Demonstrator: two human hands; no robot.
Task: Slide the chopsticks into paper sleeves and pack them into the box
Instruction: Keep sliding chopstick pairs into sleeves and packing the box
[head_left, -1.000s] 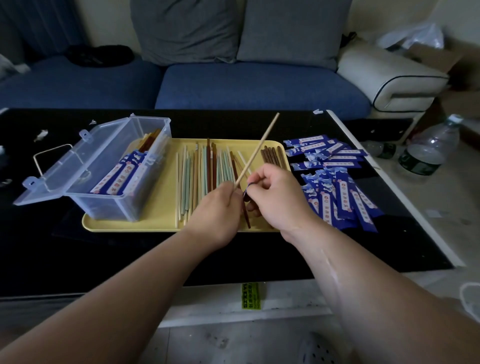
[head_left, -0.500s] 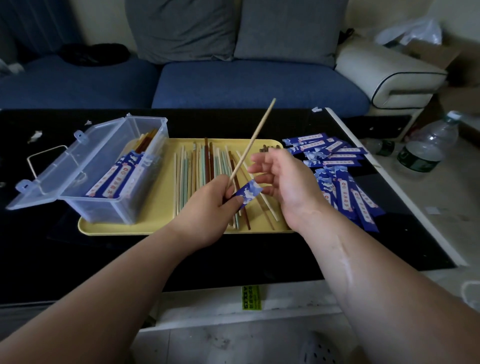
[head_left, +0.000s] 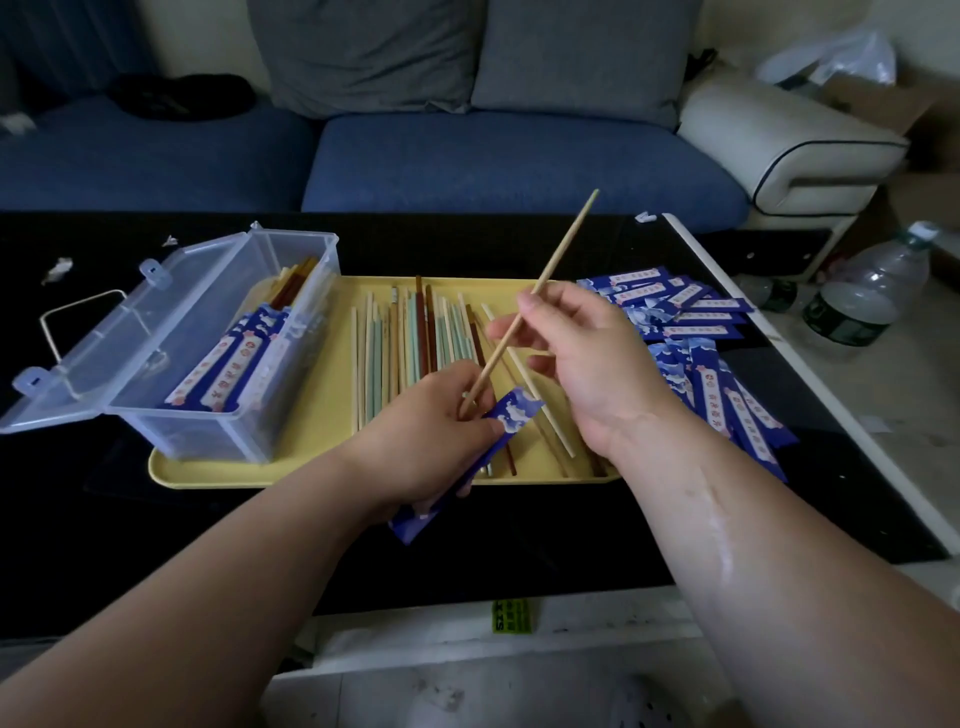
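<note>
Here a pale wooden chopstick (head_left: 550, 265) slants from the upper right of centre down to the left hand (head_left: 426, 441), its thin tip pointing at the sofa. The left hand's fingers curl round the stick's lower end and round a blue paper sleeve (head_left: 511, 415) with white wave patterns. The sleeve's lower end pokes out under the palm. The right hand (head_left: 592, 364) is just right of centre, thumb and forefinger pinching the stick midway, the other fingers loosely spread.

Behind the hands a yellow tray (head_left: 363, 480) holds loose chopsticks (head_left: 415, 338) in rows: pale wood, mint green and dark brown. On the tray's left end stands a clear plastic box (head_left: 208, 431), lid hinged open, with sleeved chopsticks (head_left: 228, 374) inside. A pile of empty sleeves (head_left: 717, 374) lies to the right of the tray.

Each sleeve carries a white strip with red characters — too small to read. A yellow-green sticker (head_left: 511, 616) on the table's near edge has dark print that I cannot make out.

The table (head_left: 156, 519) is glossy black. Beyond it sits a blue sofa (head_left: 493, 156) with grey cushions (head_left: 571, 52) — and a clear water bottle (head_left: 862, 296) stands on the floor at right.
</note>
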